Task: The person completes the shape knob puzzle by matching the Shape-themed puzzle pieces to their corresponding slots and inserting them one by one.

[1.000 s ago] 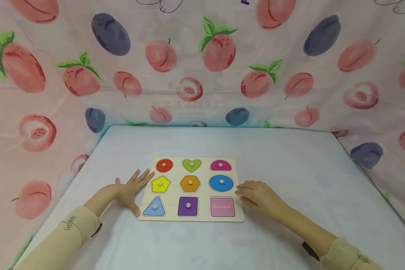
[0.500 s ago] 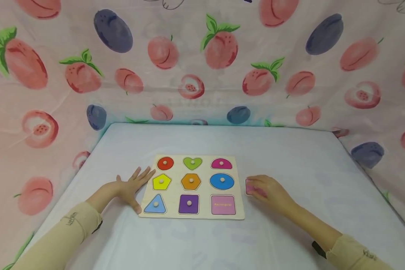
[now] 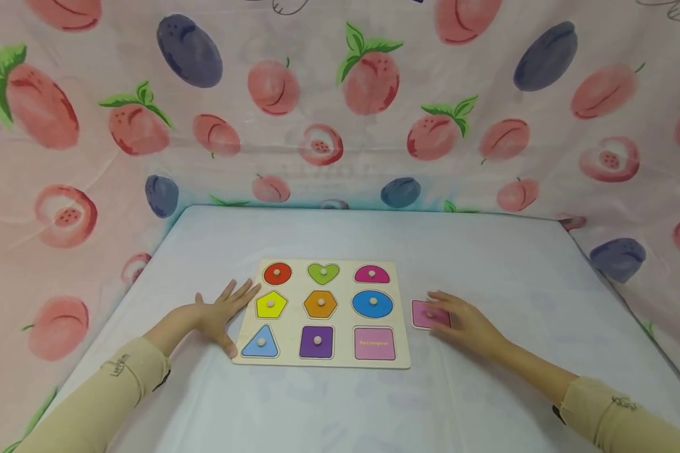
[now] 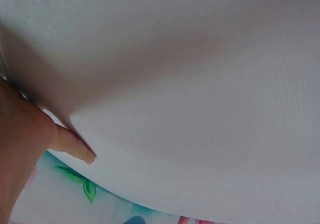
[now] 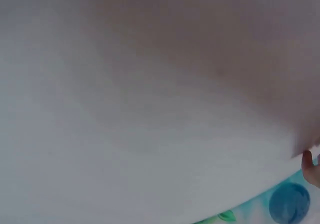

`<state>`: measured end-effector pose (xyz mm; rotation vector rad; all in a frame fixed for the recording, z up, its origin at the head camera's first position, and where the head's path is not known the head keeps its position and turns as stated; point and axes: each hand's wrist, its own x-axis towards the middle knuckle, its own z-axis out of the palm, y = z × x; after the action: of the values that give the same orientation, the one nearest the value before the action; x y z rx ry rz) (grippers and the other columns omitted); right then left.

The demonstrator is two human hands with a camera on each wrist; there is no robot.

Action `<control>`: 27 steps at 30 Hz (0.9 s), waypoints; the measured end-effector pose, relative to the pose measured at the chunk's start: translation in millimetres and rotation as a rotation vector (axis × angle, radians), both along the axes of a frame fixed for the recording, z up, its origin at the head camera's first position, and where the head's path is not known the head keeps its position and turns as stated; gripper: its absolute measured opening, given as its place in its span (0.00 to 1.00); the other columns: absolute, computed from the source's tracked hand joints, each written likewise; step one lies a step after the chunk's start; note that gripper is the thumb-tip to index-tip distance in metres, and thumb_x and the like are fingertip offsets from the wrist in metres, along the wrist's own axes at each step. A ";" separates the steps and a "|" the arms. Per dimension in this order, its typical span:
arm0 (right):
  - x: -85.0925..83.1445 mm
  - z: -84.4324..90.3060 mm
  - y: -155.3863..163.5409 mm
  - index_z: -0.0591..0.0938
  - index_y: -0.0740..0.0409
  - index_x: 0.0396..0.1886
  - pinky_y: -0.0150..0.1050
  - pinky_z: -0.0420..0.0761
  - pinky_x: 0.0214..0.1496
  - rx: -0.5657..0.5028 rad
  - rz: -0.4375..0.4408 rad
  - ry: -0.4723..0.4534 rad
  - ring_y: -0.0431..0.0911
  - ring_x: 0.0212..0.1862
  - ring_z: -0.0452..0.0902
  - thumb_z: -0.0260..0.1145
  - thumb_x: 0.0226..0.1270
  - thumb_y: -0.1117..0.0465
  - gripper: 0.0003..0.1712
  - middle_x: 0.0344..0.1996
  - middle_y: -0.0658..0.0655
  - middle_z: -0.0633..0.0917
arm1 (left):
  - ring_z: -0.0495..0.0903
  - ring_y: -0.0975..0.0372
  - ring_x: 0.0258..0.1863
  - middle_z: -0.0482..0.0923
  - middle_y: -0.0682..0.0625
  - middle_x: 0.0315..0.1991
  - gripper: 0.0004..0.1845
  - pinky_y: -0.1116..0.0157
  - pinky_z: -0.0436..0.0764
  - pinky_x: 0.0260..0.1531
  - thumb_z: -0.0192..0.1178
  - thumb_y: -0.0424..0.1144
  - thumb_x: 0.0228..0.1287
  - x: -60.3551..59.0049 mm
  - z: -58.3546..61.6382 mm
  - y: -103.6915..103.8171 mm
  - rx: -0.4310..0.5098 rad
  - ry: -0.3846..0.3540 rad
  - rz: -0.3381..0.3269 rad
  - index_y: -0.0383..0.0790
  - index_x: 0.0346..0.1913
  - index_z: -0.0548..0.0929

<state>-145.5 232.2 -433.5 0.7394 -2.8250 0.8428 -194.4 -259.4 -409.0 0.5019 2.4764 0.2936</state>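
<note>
While the left hand lies flat as before, fingers spread on the white table with their tips at the left edge of the puzzle board, the right hand has changed. A second ago it hovered curled at the board's right edge; half a second ago it covered most of the pink piece on the table. Now its fingers are stretched out and relaxed, their tips resting on the right part of that piece, so that most of the piece shows. The grip is loose on both sides: nothing is pinched or clasped. The board has stayed where it was.

The board is a pale wooden square with nine coloured shapes in three rows: a red circle, a green heart and a magenta half-circle at the back; a yellow pentagon, an orange hexagon and a blue oval in the middle; a blue triangle and a purple square in front. Each carries a small wooden knob. The front right slot is an empty pink rectangle with small lettering.

The pink piece lies flat on the table just beside the board's right edge, level with the middle row. It is a rounded rectangle with a pale knob at its centre.

The wrist views show only white cloth and a fingertip.
</note>
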 end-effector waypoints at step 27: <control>-10.1 -10.6 -7.8 0.85 0.64 0.35 0.57 0.69 0.63 -0.177 -0.212 -0.106 0.63 0.58 0.75 0.71 0.53 0.66 0.08 0.50 0.67 0.83 | 0.25 0.41 0.73 0.25 0.42 0.76 0.74 0.22 0.31 0.51 0.76 0.59 0.30 0.7 -2.5 -0.3 -0.007 0.012 -0.002 0.49 0.75 0.34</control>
<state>-155.6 224.4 -444.1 0.3743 -2.8047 1.1040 -193.6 -259.8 -411.6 0.5046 2.4871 0.2822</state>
